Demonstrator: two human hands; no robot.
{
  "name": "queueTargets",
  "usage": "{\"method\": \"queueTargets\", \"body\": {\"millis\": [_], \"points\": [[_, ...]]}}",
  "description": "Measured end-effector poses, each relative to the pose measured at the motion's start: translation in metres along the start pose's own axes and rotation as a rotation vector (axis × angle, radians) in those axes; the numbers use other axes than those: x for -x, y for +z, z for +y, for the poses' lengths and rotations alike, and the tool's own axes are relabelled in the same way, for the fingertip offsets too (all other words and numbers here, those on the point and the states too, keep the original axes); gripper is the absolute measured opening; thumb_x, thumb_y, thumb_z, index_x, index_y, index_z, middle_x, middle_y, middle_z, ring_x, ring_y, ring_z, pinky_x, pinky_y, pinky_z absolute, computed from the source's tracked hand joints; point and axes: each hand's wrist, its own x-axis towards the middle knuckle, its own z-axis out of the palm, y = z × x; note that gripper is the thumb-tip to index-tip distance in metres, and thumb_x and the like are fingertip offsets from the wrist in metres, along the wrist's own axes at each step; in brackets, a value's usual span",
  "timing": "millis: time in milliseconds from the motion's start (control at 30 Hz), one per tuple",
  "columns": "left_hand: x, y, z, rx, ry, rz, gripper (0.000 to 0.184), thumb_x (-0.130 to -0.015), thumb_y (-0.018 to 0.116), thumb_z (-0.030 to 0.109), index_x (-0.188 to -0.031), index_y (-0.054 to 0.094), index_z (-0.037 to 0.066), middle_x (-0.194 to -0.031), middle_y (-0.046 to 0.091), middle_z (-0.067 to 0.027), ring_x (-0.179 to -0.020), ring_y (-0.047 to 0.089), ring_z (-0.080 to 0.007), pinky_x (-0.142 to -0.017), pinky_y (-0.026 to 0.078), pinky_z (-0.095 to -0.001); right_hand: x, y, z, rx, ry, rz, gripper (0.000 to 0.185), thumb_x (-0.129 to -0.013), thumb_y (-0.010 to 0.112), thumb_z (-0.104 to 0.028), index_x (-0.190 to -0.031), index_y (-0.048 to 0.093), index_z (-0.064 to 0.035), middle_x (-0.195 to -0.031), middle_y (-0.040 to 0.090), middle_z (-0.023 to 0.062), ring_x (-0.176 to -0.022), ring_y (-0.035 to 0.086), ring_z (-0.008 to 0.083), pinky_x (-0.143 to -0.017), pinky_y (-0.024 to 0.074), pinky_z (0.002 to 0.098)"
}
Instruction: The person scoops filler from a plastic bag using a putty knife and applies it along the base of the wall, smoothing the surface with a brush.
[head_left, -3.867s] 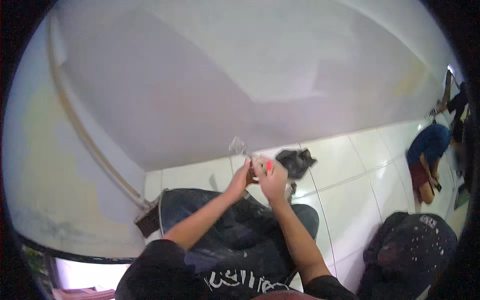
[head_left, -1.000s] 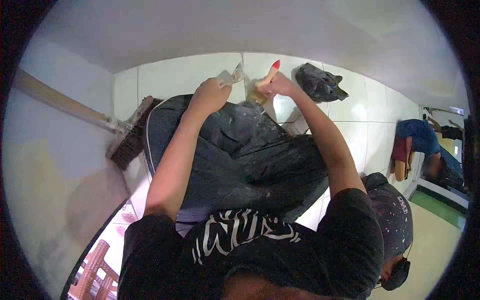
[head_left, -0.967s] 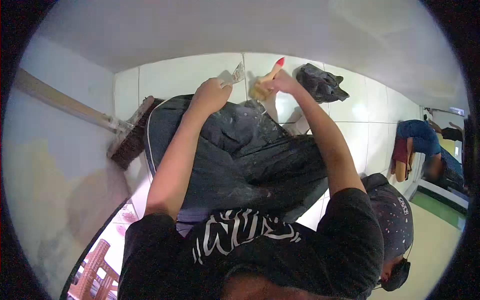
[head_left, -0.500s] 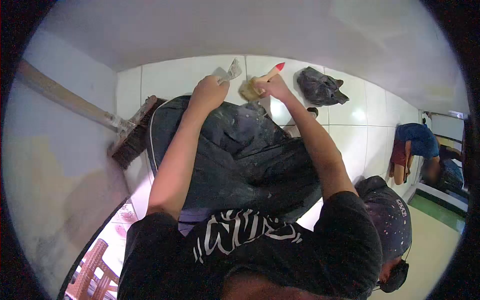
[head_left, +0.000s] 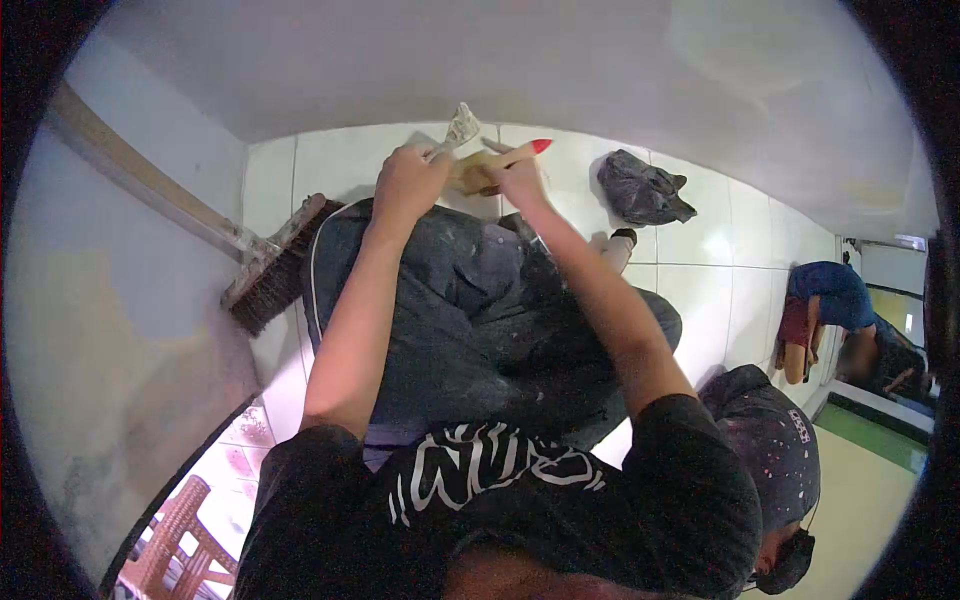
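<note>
My left hand (head_left: 411,182) is closed around the handle of a putty knife (head_left: 463,125), whose pale-crusted blade points up toward the wall. Just to the right, my right hand (head_left: 519,184) grips a wooden paintbrush (head_left: 523,153) with a red handle tip. The brush's tan bristles point left and sit close beside my left hand; whether they touch it I cannot tell. Both hands are above the white tiles in front of my dark, dust-marked trousers (head_left: 480,300). A thin grey shape on the floor behind the brush is too unclear to name.
A crumpled black plastic bag (head_left: 640,188) lies on the tiles to the right. At left, a broom (head_left: 280,262) leans by the wall. One person (head_left: 770,440) is close on my right, others (head_left: 835,300) farther off. A woven chair (head_left: 175,540) stands lower left.
My right hand has moved left with the paintbrush, bringing its bristles up beside my left hand. The putty knife stays in my left hand. The view has shifted slightly.
</note>
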Motion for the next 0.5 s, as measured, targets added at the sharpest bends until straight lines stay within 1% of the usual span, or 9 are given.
{"method": "queueTargets", "body": {"millis": [100,167,200,233,267,300,400,433,500], "points": [[-0.001,-0.004,-0.001,0.006,-0.015,0.045,0.039,-0.083,0.056,0.034,-0.087,0.068,-0.003,-0.082,0.066,-0.0249,-0.083,0.064,-0.0430,-0.074,0.049,-0.0474,0.008,0.031,-0.006,0.208,-0.138,0.101,0.043,-0.082,0.071,-0.018,-0.122,0.066,-0.0036,-0.096,0.072,0.0113,-0.080,0.068,0.0161,-0.069,0.0549,0.0287],[-0.003,-0.001,-0.008,0.028,-0.055,0.023,0.039,-0.083,0.056,0.034,-0.087,0.068,-0.003,-0.082,0.066,-0.0245,-0.083,0.064,-0.0432,-0.074,0.049,-0.0473,0.004,0.022,0.003,0.173,0.037,0.159,0.041,-0.082,0.072,-0.019,-0.120,0.068,-0.0057,-0.097,0.072,0.0136,-0.081,0.069,0.0184,-0.071,0.0546,0.0295],[-0.002,-0.003,-0.008,0.009,-0.040,0.006,0.039,-0.083,0.056,0.034,-0.088,0.068,-0.003,-0.083,0.067,-0.0246,-0.084,0.064,-0.0429,-0.074,0.049,-0.0472,0.002,0.010,0.014,0.159,0.128,0.190,0.040,-0.082,0.072,-0.020,-0.119,0.068,-0.0068,-0.098,0.072,0.0148,-0.082,0.069,0.0196,-0.072,0.0545,0.0299],[-0.001,-0.007,-0.005,-0.007,-0.024,-0.013,0.039,-0.083,0.056,0.034,-0.088,0.068,-0.003,-0.084,0.067,-0.0246,-0.084,0.064,-0.0426,-0.075,0.049,-0.0471,-0.002,-0.007,0.040,0.072,0.111,0.215,0.040,-0.080,0.073,-0.020,-0.118,0.069,-0.0073,-0.097,0.072,0.0174,-0.083,0.069,0.0200,-0.075,0.0543,0.0302],[0.000,-0.007,-0.002,-0.019,-0.002,-0.032,0.039,-0.083,0.056,0.034,-0.088,0.068,-0.002,-0.084,0.067,-0.0246,-0.085,0.065,-0.0424,-0.075,0.049,-0.0471,0.003,-0.030,0.032,0.235,-0.006,0.260,0.040,-0.079,0.072,-0.019,-0.117,0.069,-0.0065,-0.099,0.072,0.0169,-0.083,0.070,0.0205,-0.075,0.0556,0.0315],[-0.001,-0.005,-0.002,-0.009,0.003,-0.019,0.038,-0.083,0.056,0.034,-0.089,0.069,-0.002,-0.085,0.067,-0.0245,-0.085,0.065,-0.0420,-0.076,0.049,-0.0470,0.001,-0.062,0.055,0.880,-0.678,0.204,0.039,-0.080,0.070,-0.017,-0.117,0.069,-0.0042,-0.094,0.073,0.0154,-0.084,0.071,0.0203,-0.076,0.0564,0.0324],[-0.004,0.002,-0.007,0.023,0.027,0.017,0.038,-0.083,0.056,0.034,-0.090,0.069,-0.001,-0.087,0.068,-0.0242,-0.086,0.065,-0.0411,-0.078,0.049,-0.0469,0.012,-0.082,0.032,0.429,0.011,0.377,0.040,-0.080,0.069,-0.015,-0.118,0.068,-0.0042,-0.093,0.074,0.0146,-0.082,0.072,0.0217,-0.075,0.0571,0.0318],[-0.004,0.003,-0.010,0.032,0.040,0.019,0.038,-0.083,0.056,0.034,-0.090,0.069,-0.001,-0.087,0.068,-0.0242,-0.087,0.065,-0.0410,-0.078,0.049,-0.0470,0.004,-0.088,0.039,0.543,0.060,0.365,0.041,-0.080,0.069,-0.016,-0.119,0.067,-0.0033,-0.089,0.074,0.0153,-0.078,0.072,0.0198,-0.071,0.0575,0.0303],[-0.006,0.000,-0.012,0.038,0.048,0.031,0.039,-0.083,0.056,0.034,-0.091,0.069,-0.002,-0.088,0.068,-0.0246,-0.087,0.065,-0.0410,-0.079,0.050,-0.0471,-0.001,-0.079,0.045,0.386,0.009,0.340,0.040,-0.082,0.068,-0.017,-0.119,0.067,-0.0023,-0.088,0.073,0.0162,-0.077,0.072,0.0182,-0.068,0.0576,0.0296]]}}
